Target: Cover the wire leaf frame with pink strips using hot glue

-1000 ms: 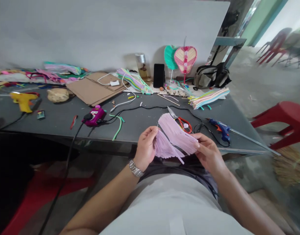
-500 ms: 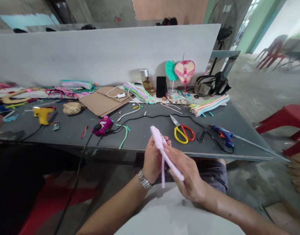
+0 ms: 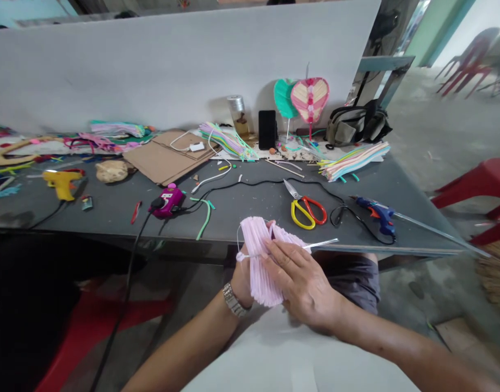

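A pale pink ribbed piece (image 3: pixel 260 277), apparently rows of fuzzy pipe cleaners side by side, is held over my lap. My left hand (image 3: pixel 240 280), with a metal watch at the wrist, grips it from below and behind; most of its fingers are hidden. Over the top, my right hand (image 3: pixel 304 283) presses the piece with its fingers together. A thin pale stick (image 3: pixel 325 243) sticks out to the right past my right hand. At the left edge of the piece are a small pale knob (image 3: pixel 240 256) and a thin loop.
Scissors (image 3: pixel 302 199) and a blue glue gun (image 3: pixel 382 218) lie beyond my hands. A purple power socket (image 3: pixel 170 200), cardboard (image 3: pixel 155 163), pipe-cleaner bundles (image 3: pixel 356 161), a phone (image 3: pixel 267 129) and a heart-shaped fan (image 3: pixel 310 100) are farther back. A yellow glue gun (image 3: pixel 62 184) is left.
The pink piece has turned from edge-on to showing its broad ribbed face, and the pale stick has come into view. My right hand now lies flatter across it. The view has tilted down.
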Available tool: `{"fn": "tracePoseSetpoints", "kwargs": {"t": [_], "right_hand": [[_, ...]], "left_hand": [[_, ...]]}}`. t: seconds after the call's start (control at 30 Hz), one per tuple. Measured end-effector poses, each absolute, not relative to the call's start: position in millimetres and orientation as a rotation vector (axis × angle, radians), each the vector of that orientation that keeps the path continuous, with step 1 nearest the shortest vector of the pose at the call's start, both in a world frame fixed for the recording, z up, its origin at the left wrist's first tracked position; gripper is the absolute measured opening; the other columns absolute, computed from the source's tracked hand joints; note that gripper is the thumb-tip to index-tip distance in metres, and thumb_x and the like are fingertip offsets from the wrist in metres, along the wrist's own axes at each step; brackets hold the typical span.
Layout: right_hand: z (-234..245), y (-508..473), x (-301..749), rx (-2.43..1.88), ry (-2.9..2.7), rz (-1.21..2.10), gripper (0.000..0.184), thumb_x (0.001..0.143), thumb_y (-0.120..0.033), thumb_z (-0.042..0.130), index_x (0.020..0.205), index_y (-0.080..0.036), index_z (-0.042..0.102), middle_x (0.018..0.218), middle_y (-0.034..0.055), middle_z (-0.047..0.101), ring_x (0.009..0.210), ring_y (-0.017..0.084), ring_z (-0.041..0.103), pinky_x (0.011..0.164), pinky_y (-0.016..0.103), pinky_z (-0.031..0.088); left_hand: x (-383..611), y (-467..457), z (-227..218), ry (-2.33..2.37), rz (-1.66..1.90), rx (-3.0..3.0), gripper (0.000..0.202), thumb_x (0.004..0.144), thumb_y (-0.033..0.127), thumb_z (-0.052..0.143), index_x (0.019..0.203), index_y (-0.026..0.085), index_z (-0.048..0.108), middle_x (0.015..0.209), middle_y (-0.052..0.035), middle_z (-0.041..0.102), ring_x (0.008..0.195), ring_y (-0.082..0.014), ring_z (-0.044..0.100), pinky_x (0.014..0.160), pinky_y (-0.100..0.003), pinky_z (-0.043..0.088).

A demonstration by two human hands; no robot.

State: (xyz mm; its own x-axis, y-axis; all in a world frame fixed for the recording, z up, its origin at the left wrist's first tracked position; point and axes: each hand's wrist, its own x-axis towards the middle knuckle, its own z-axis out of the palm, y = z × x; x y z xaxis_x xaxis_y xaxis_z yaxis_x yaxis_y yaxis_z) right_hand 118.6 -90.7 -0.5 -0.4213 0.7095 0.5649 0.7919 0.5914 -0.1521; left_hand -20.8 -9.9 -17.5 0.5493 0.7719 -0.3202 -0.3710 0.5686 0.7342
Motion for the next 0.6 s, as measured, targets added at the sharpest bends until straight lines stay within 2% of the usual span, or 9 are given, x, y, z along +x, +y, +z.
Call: {"fn": "tracePoseSetpoints", "kwargs": {"t": [0.1,0.27,0.33,0.43,0.5,0.57,0.6], "right_hand": [[-5,-93,124,-1.184,-2.25,-0.21,0.057,0.086,-0.019,0.051,0.141,-0.003,0.053,0.15,0.0276,0.052,0.147,0.036,0.042,0.111,0.055,0.046],[-15,-98,130,-1.267,-2.264,-0.241,0.052,0.085,-0.011,0.055,0.136,-0.008,0.058,0.149,0.0238,0.055,0.142,0.035,0.048,0.11,0.054,0.047],[-16,-99,131,-1.296,-2.267,-0.241,0.05,0.084,-0.009,0.057,0.134,-0.008,0.06,0.147,0.0237,0.056,0.141,0.035,0.049,0.11,0.054,0.047],[-12,-97,133,-1.319,-2.282,-0.2,0.046,0.085,-0.013,0.062,0.131,-0.007,0.062,0.147,0.0255,0.056,0.141,0.037,0.049,0.109,0.055,0.047],[-8,-98,138,-1.312,-2.28,-0.145,0.047,0.088,-0.027,0.069,0.13,-0.008,0.062,0.147,0.0272,0.055,0.142,0.038,0.047,0.109,0.057,0.046],[-5,-103,146,-1.263,-2.236,-0.106,0.056,0.088,-0.045,0.073,0.131,-0.011,0.062,0.146,0.0266,0.056,0.141,0.039,0.047,0.107,0.059,0.046],[-5,-107,151,-1.227,-2.186,-0.097,0.056,0.088,-0.049,0.072,0.13,-0.013,0.062,0.143,0.0246,0.059,0.137,0.037,0.051,0.105,0.057,0.047]], "left_hand": [[-21,1,-10,0.718,0.72,0.609,0.04,0.081,0.05,0.072,0.111,0.024,0.074,0.104,-0.0099,0.077,0.118,-0.0332,0.067,0.095,-0.045,0.057],[-24,24,-1,0.651,0.525,0.473,0.075,0.074,0.079,0.064,0.105,0.012,0.075,0.098,-0.0192,0.077,0.099,-0.0364,0.073,0.079,-0.044,0.059],[-26,31,1,0.627,0.444,0.482,0.069,0.077,0.073,0.068,0.107,0.011,0.076,0.096,-0.0192,0.077,0.091,-0.0327,0.074,0.075,-0.04,0.059],[-23,38,3,0.702,0.414,0.546,0.039,0.084,0.044,0.075,0.108,0.013,0.077,0.095,-0.0137,0.079,0.083,-0.0229,0.074,0.073,-0.03,0.058],[-19,40,4,0.77,0.425,0.573,0.029,0.086,0.035,0.073,0.107,0.016,0.078,0.096,-0.0105,0.079,0.08,-0.0196,0.074,0.07,-0.026,0.057],[-16,41,5,0.8,0.443,0.575,0.028,0.089,0.037,0.07,0.108,0.017,0.078,0.097,-0.0093,0.079,0.078,-0.0192,0.074,0.065,-0.026,0.057],[-15,41,5,0.802,0.459,0.566,0.029,0.09,0.038,0.069,0.109,0.018,0.077,0.097,-0.009,0.079,0.078,-0.0193,0.074,0.064,-0.026,0.057]]}}
